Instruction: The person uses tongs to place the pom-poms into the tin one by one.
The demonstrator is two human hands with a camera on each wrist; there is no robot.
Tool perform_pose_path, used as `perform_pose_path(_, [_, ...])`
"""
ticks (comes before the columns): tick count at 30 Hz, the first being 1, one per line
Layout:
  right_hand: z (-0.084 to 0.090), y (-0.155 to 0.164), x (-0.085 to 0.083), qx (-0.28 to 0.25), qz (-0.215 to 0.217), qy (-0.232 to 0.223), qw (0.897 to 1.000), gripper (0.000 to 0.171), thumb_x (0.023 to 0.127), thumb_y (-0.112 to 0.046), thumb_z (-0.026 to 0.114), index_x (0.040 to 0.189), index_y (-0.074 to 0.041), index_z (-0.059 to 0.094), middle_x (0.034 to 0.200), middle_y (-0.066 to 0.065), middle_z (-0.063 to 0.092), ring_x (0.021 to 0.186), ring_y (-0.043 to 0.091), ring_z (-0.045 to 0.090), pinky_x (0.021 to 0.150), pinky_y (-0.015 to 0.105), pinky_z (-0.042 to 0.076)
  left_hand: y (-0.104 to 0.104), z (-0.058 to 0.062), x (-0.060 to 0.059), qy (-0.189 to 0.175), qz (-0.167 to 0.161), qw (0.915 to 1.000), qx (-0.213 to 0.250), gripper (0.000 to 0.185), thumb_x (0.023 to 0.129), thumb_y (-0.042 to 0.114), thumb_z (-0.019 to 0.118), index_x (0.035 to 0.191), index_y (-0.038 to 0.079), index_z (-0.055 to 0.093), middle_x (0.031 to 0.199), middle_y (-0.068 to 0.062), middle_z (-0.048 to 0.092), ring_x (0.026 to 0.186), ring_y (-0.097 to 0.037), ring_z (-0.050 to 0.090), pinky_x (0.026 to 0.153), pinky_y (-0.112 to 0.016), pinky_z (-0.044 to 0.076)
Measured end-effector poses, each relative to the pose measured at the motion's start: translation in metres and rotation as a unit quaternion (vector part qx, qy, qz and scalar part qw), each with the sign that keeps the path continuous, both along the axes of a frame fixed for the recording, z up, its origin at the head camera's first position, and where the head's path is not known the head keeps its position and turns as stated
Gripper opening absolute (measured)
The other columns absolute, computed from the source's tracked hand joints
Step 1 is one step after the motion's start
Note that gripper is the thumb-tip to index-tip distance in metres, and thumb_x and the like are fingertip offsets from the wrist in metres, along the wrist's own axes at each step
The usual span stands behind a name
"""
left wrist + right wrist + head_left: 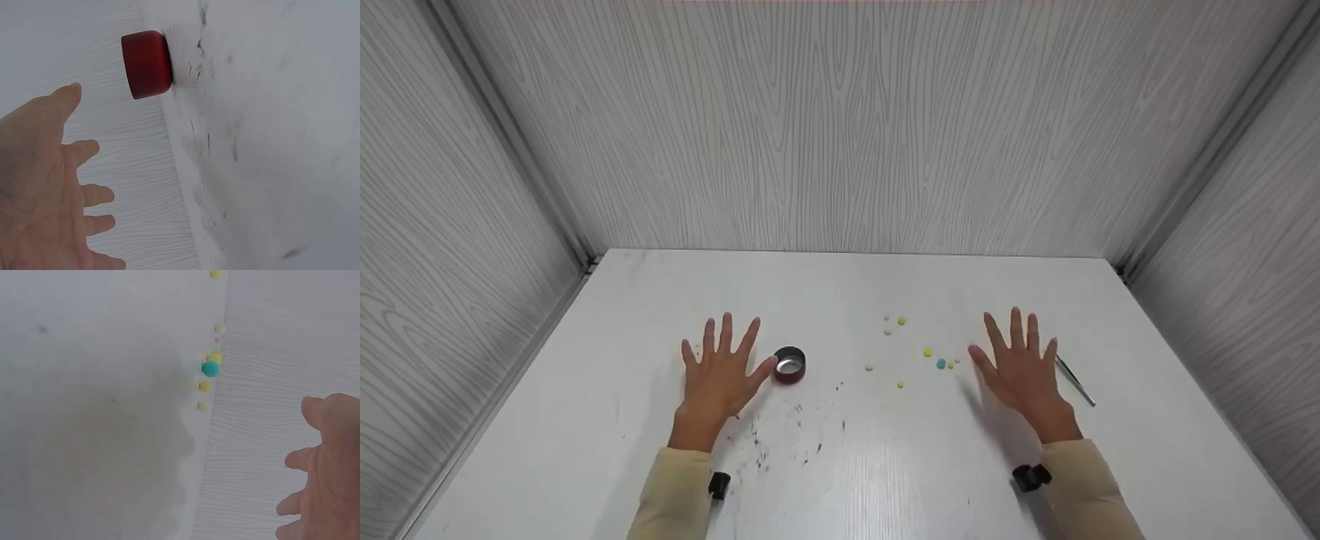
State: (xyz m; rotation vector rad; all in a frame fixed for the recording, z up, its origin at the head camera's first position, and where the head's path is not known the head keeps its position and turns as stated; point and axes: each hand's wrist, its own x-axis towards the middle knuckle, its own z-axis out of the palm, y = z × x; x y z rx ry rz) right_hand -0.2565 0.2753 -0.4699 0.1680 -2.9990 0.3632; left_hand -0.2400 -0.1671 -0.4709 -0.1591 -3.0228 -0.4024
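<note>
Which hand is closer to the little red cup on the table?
Left. The left hand is spread right beside the red cup, thumb almost at it. The right hand lies far off, past the beads.

Both hands lie spread, palms down, on the white worktop [847, 465]. Left hand [721, 379] with thumb beside a small red cup [790, 364]; right hand [1020, 371] between scattered coloured beads [928, 352] and metal tweezers [1075, 381].

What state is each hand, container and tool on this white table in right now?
Left hand: open, fingers spread, holding nothing.
Right hand: open, fingers spread, holding nothing.
Small round red container: upright, mouth open, beside the left thumb.
Metal tweezers: lying flat, untouched.
Small coloured beads: scattered loose.
</note>
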Motion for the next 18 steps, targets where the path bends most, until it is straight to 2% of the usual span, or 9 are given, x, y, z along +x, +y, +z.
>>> perform_pose_path(3, [0.005, 0.007, 0.000, -0.021, 0.004, -0.014, 1.000, 0.068, 0.111, -0.047, 0.038, 0.164, -0.007, 0.023, 0.167, 0.036, 0.014, 0.153, 0.059, 0.015, 0.115, 0.081, 0.019, -0.001, -0.001, -0.001, -0.017, -0.014, 0.9991, 0.036, 0.076, 0.103, 0.054, 0.053, 0.165, 0.021, 0.025, 0.171, -0.026, 0.017, 0.158, -0.050, 0.011, 0.119, -0.079, 0.011])
perform_pose_path(6, [0.013, 0.019, 0.001, -0.055, 0.005, -0.031, 0.998, 0.065, 0.110, -0.041, 0.042, 0.161, -0.003, 0.030, 0.163, 0.035, 0.029, 0.148, 0.058, 0.031, 0.112, 0.077, 0.032, -0.003, -0.003, -0.002, -0.044, -0.037, 0.9943, 0.090, 0.078, 0.103, 0.047, 0.060, 0.166, 0.019, 0.024, 0.170, -0.026, 0.018, 0.158, -0.049, 0.015, 0.120, -0.076, 0.018])
perform_pose_path(12, [0.024, 0.050, 0.000, -0.098, -0.016, -0.016, 0.995, 0.051, 0.104, -0.024, 0.058, 0.147, 0.002, 0.051, 0.145, 0.034, 0.054, 0.127, 0.054, 0.056, 0.096, 0.067, 0.050, -0.007, -0.009, -0.009, -0.086, -0.087, 0.9697, 0.212, 0.078, 0.098, 0.034, 0.071, 0.163, 0.014, 0.031, 0.167, -0.024, 0.030, 0.154, -0.046, 0.029, 0.120, -0.066, 0.031])
perform_pose_path(18, [0.023, 0.078, 0.001, -0.128, -0.047, -0.021, 0.990, 0.044, 0.100, -0.019, 0.065, 0.137, 0.005, 0.059, 0.132, 0.036, 0.062, 0.117, 0.052, 0.062, 0.085, 0.061, 0.055, -0.005, -0.017, -0.017, -0.095, -0.083, 0.9539, 0.272, 0.071, 0.095, 0.024, 0.077, 0.156, 0.010, 0.044, 0.153, -0.022, 0.050, 0.140, -0.043, 0.051, 0.112, -0.058, 0.046])
